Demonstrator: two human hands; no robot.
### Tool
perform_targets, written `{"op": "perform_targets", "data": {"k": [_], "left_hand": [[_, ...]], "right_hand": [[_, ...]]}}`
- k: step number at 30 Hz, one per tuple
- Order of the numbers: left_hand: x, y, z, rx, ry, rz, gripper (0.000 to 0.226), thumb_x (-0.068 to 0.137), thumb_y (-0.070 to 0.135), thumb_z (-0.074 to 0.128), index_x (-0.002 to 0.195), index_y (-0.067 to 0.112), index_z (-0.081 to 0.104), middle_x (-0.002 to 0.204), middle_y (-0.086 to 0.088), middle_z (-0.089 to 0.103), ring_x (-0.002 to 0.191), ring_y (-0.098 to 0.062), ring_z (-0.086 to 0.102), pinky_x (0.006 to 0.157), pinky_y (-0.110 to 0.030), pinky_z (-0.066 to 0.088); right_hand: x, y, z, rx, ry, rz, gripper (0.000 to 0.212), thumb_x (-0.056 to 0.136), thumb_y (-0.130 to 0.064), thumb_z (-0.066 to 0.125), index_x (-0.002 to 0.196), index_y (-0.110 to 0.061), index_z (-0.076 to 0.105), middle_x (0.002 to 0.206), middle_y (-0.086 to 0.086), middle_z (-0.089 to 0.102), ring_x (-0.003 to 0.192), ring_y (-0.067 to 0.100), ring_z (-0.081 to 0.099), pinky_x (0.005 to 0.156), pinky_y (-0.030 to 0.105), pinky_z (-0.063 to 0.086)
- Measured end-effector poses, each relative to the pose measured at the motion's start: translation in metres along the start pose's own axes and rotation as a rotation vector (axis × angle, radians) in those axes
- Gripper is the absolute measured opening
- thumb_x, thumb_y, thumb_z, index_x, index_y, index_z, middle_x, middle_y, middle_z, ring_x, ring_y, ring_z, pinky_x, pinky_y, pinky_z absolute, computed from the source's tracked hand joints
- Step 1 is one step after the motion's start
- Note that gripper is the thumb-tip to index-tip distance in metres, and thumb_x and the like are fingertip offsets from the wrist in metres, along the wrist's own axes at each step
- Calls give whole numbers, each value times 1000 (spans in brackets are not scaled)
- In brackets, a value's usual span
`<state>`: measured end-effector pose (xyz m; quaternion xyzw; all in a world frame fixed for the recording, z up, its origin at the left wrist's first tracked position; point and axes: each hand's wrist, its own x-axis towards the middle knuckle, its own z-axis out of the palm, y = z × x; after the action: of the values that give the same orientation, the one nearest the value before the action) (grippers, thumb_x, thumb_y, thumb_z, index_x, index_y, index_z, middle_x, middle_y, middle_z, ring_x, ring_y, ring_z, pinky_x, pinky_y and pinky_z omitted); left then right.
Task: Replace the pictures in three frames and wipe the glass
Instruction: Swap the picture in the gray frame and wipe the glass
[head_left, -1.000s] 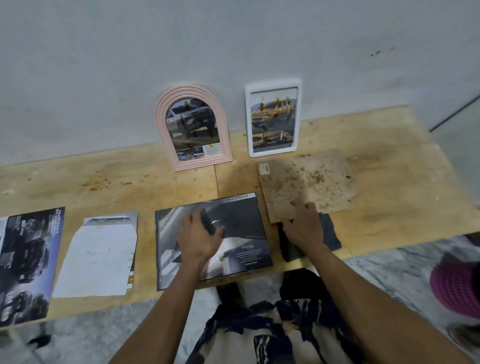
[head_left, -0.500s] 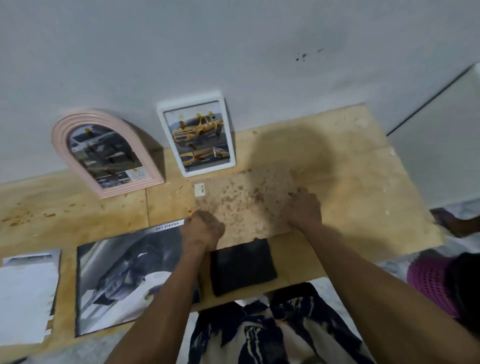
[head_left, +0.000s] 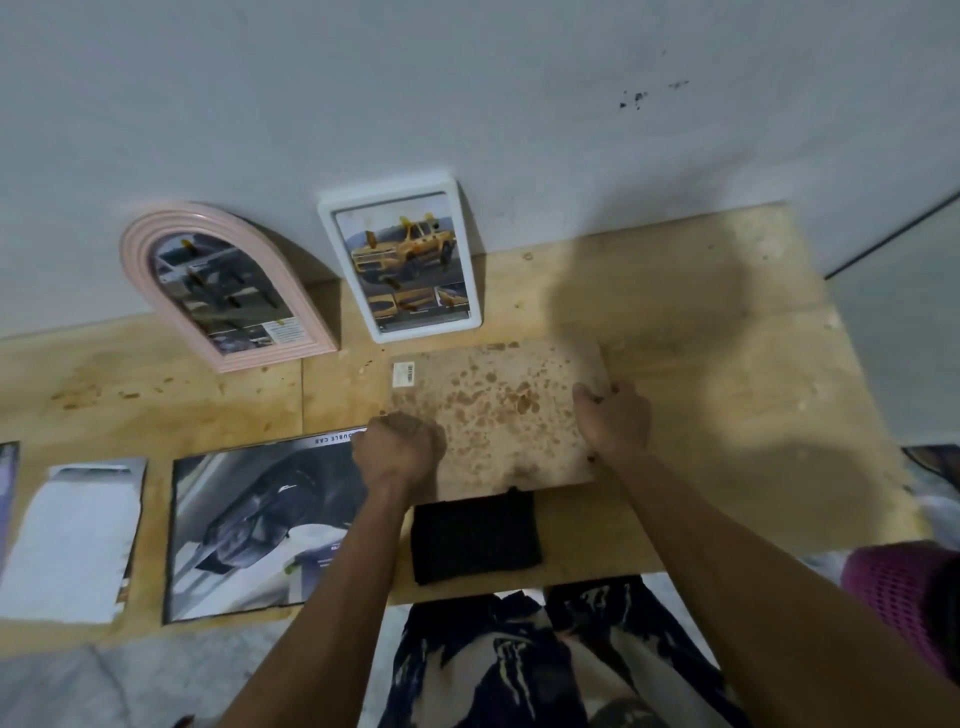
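head | both hands (head_left: 397, 449) (head_left: 613, 418) grip stained brown backing board (head_left: 493, 415) | flat, spotted

Dim, even indoor light falls on your bench (head_left: 727, 322), where a broad soft shadow spreads across its right half. Your wide lens bows the edges, and the whole picture looks soft and smeared.

Left hand (head_left: 397, 448) fingertips hidden under stained board (head_left: 498, 410), far-left print (head_left: 8, 493) cropped by edge

Brown-spotted board (head_left: 493, 415), black cloth (head_left: 475, 538)
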<state>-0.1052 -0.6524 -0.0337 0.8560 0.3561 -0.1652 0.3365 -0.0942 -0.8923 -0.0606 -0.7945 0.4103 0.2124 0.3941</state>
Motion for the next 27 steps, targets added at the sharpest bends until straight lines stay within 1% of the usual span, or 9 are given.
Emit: {"op": "perform_targets", "data": {"k": [4,9,12,14,16,18,20,23,27], "left_hand": [[-5,-13,-11,-146,33,-53,38,78,37,80,94,17,53,102,-4,65,98,-23,62,95,-31,50],[14,-55,-55,-258,50,-90,67,72,42,86,120,5,59,112,-5,67,105,-25,64,91,-34,52],[29,-94,-89,-282,55,-59,73,65,52,87,116,6,63,104,-5,72,99,-26,68,86,-41,56],[30,-116,-115,-317,55,-36,56,70,40,88,107,6,62,102,-7,72,95,-27,68,87,-48,56],[30,-141,-139,-359,44,-17,40,77,24,86,101,10,57,103,-7,69,96,-26,65,89,-46,55],[33,-169,-159,-363,14,14,42,77,23,85,104,13,55,105,-7,67,98,-28,65,88,-46,54],[37,-196,-172,-343,-26,20,46,77,27,86,107,12,53,96,-4,64,94,-30,63,81,-45,53],[42,-228,-185,-341,-63,11,49,78,30,84,110,8,54,80,-2,55,82,-29,60,72,-45,50],[51,-253,-194,-269,-93,30,53,77,39,83,115,13,56,102,-5,66,95,-26,64,76,-38,51]], "right_hand": [[-13,-1,10,142,4,36,67,84,-52,64,132,-8,46,124,10,57,106,30,59,80,36,50],[-49,-13,36,254,-80,-46,66,80,-47,73,127,-8,49,109,1,57,84,17,57,61,27,46],[-75,-23,65,240,-128,-142,67,74,-46,78,127,-12,54,116,1,63,87,16,59,65,27,48],[-96,-29,87,235,-164,-165,67,74,-40,80,128,-12,55,116,1,62,93,18,58,73,30,49],[-121,-32,110,256,-185,-153,60,72,-36,83,119,-8,59,106,1,63,87,17,59,69,30,51],[-144,-32,133,248,-162,-150,52,69,-36,86,106,-7,63,97,2,65,77,14,60,64,31,54],[-159,-31,154,207,-142,-180,52,67,-42,86,101,-10,64,99,4,67,79,20,63,70,42,59],[-177,-28,177,146,-159,-179,57,67,-47,85,105,-14,59,103,5,65,86,27,62,78,50,58],[-200,-18,195,119,-119,-167,72,68,-46,85,124,-13,54,116,8,63,101,32,61,83,49,55]]}}
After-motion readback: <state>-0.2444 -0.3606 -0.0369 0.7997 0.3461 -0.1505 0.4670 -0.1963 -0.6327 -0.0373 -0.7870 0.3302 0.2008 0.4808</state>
